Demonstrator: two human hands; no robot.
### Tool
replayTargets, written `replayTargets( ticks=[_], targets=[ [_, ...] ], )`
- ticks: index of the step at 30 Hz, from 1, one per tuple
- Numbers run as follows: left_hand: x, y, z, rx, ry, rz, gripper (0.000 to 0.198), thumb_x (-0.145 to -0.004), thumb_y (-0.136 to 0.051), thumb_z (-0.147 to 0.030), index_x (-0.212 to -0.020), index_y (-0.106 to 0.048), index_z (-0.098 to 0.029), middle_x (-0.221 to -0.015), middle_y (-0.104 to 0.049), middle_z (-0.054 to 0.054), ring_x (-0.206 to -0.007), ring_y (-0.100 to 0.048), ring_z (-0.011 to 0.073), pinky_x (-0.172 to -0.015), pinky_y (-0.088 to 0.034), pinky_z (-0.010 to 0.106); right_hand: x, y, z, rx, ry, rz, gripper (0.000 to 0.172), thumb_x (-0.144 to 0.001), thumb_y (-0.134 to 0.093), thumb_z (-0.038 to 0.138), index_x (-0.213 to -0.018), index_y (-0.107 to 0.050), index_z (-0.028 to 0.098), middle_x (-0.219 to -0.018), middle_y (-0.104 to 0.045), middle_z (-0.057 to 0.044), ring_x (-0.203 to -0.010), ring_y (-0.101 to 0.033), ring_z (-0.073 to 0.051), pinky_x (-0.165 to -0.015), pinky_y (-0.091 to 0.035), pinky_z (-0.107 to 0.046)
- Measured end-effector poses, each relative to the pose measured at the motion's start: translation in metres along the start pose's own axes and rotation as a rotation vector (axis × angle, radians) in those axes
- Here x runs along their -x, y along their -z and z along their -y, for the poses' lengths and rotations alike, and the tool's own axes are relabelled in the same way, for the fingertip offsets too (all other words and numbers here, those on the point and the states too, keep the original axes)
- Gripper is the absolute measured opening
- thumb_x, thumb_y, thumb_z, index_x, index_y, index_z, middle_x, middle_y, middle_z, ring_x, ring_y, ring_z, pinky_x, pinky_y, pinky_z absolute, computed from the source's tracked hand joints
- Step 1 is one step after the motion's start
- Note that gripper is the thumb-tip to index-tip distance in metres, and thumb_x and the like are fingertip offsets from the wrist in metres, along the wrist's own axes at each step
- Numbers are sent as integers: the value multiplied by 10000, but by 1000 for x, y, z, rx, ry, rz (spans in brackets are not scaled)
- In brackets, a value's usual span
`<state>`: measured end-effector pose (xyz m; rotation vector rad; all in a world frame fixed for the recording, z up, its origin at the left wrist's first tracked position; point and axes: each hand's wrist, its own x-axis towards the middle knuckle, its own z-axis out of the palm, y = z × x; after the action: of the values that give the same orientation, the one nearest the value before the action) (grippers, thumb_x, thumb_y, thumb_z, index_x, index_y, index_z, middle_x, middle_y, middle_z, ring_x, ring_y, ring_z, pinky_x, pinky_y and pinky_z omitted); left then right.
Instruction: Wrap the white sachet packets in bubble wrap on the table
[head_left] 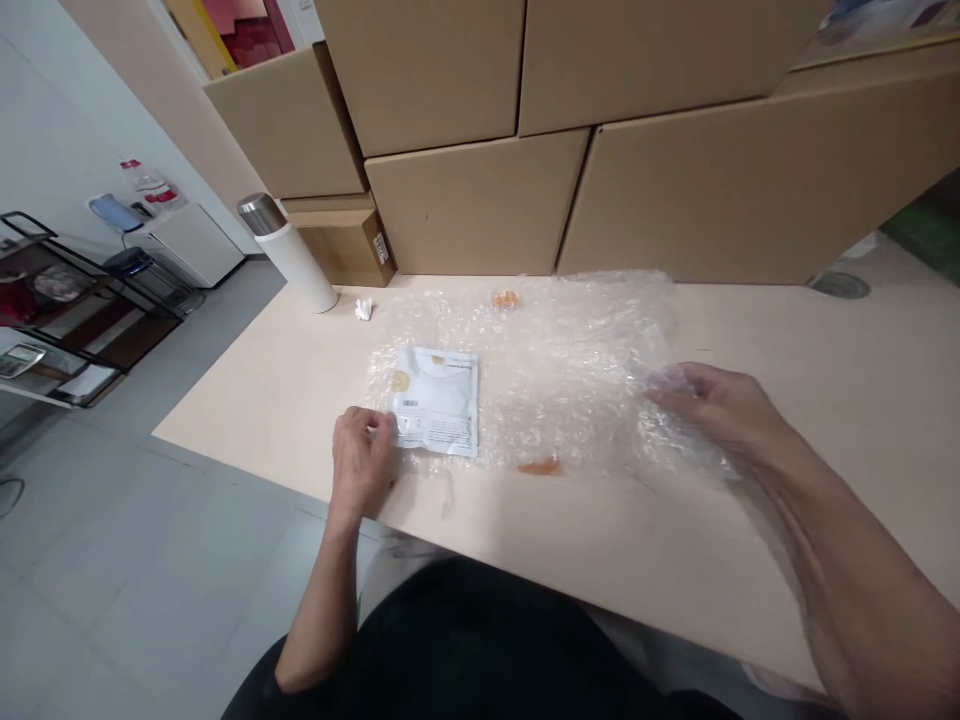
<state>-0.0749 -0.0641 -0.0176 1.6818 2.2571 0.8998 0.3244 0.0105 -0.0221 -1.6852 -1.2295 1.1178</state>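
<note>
A sheet of clear bubble wrap (570, 370) lies spread on the light wooden table, with bits of orange tape (540, 467) on it. On its left part rests a flat white packet (439, 405) with printed text and gold marks. My left hand (362, 460) is closed at the packet's lower left corner, its fingers curled over the edge of the wrap there. My right hand (712, 405) pinches the right end of the bubble wrap, which bunches up and hangs loosely below the fingers. The fingertips of my left hand are partly hidden.
Large cardboard boxes (480, 210) stand stacked along the back of the table (570, 545). At the back left are a white flask (296, 265) with a metal cap, a crumpled tissue (364, 309) and a smaller box (337, 250). A dark shelf cart (82, 320) stands on the floor to the left.
</note>
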Motion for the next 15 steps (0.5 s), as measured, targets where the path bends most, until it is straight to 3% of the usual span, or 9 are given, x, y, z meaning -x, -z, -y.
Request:
replayTargets(
  ticks=[8, 12, 15],
  targets=[
    [-11, 3, 33, -114, 85, 1, 324, -882, -475, -417, -652, -565, -206, -773, -596, 51, -800, -557, 219, -709, -406, 331, -7, 4, -3, 149, -20, 80, 278, -614, -754, 434, -728, -626, 215, -609, -611, 2, -505, -535, -155, -441, -404, -273],
    [-12, 2, 39, -168, 94, 16, 322, -890, -449, -402, -646, -543, -215, -785, -606, 69, -869, -569, 246, -747, -421, 349, -15, 11, -14, 253, 44, 115, 320, -652, -724, 505, -751, -614, 221, -638, -604, -6, -545, -547, -175, -474, -421, -295],
    [-10, 3, 38, -185, 106, 36, 316, -899, -433, -414, -694, -567, -215, -859, -615, 88, -960, -578, 277, -807, -438, 379, -14, 14, -7, 471, 268, -90, 342, -716, -687, 518, -914, -645, 242, -849, -670, -82, -808, -629, -296, -671, -510, -431]
  ],
)
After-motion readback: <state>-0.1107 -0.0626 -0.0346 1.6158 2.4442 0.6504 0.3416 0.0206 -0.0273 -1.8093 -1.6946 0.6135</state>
